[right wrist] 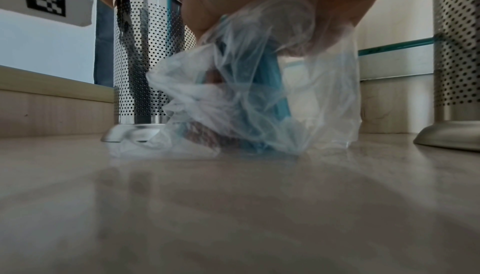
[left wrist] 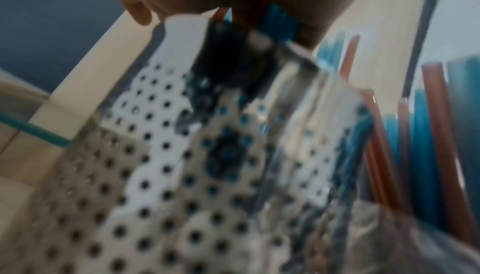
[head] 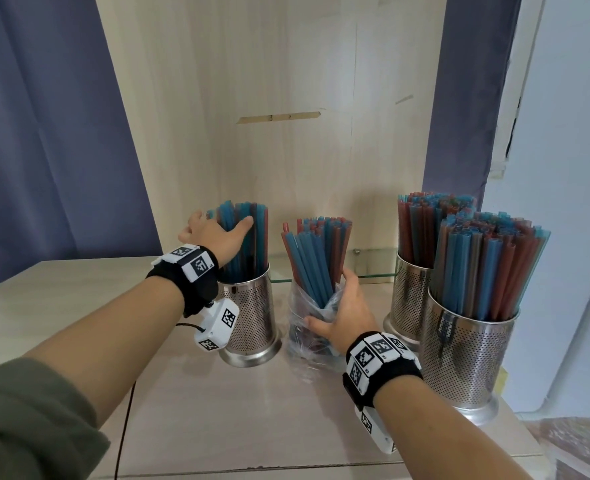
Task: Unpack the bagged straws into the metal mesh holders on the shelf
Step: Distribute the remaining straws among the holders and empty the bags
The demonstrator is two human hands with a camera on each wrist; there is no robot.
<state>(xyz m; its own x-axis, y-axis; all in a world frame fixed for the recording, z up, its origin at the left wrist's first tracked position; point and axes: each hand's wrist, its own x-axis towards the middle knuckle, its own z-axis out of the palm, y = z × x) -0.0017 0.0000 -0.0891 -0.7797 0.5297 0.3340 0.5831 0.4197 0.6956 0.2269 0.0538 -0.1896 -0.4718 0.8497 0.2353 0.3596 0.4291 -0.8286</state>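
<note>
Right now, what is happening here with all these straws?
A person is moving straws from a plastic bag into metal holders on a shelf. The left hand grips a bunch of straws standing in the left holder. The right hand holds the bag, still partly full. Two holders on the right look full.

Wooden shelf [head: 217, 427] under three holders [head: 468, 355], bag [head: 307, 327]

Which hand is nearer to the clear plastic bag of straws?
Right. The right hand grips the clear plastic bag itself. The left hand is off to its left, holding straws in the left perforated metal holder.
</note>
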